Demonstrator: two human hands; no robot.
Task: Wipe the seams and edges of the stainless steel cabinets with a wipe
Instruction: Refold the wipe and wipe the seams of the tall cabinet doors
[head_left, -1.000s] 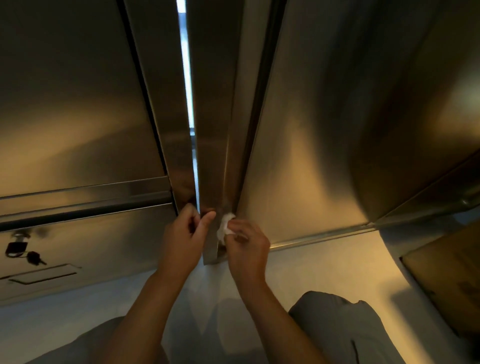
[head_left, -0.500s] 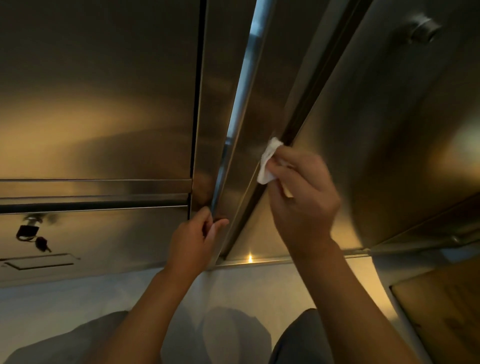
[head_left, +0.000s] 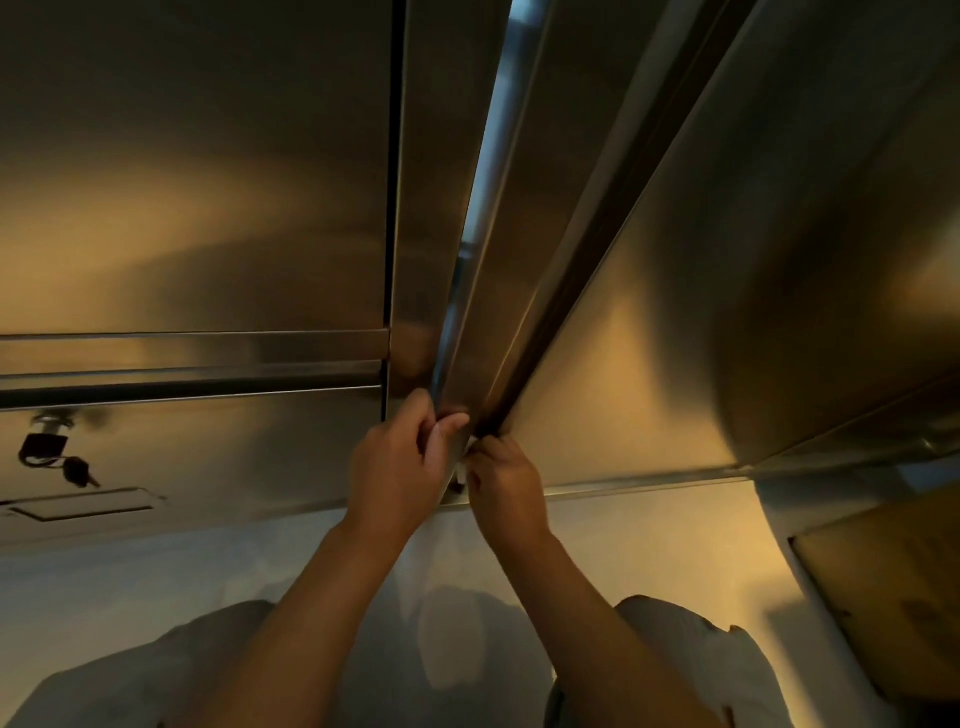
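Two stainless steel cabinets stand side by side, the left cabinet (head_left: 208, 208) and the right cabinet (head_left: 727, 312), with a narrow gap between them. My left hand (head_left: 400, 467) grips the bottom of the right cabinet's steel side edge (head_left: 498, 291), thumb on its front face. My right hand (head_left: 501, 483) is at the foot of the dark seam (head_left: 597, 234) beside that edge, fingers curled round a white wipe (head_left: 464, 470). Only a small sliver of the wipe shows between my hands.
A small padlock with a key (head_left: 52, 452) hangs on the left cabinet's lower panel. A cardboard box (head_left: 893, 587) lies on the pale floor (head_left: 649, 545) at the right. My knees fill the bottom of the view.
My right hand has come back down the seam with the wipe, from mid-height to the bottom. My left hand has stayed on the edge.
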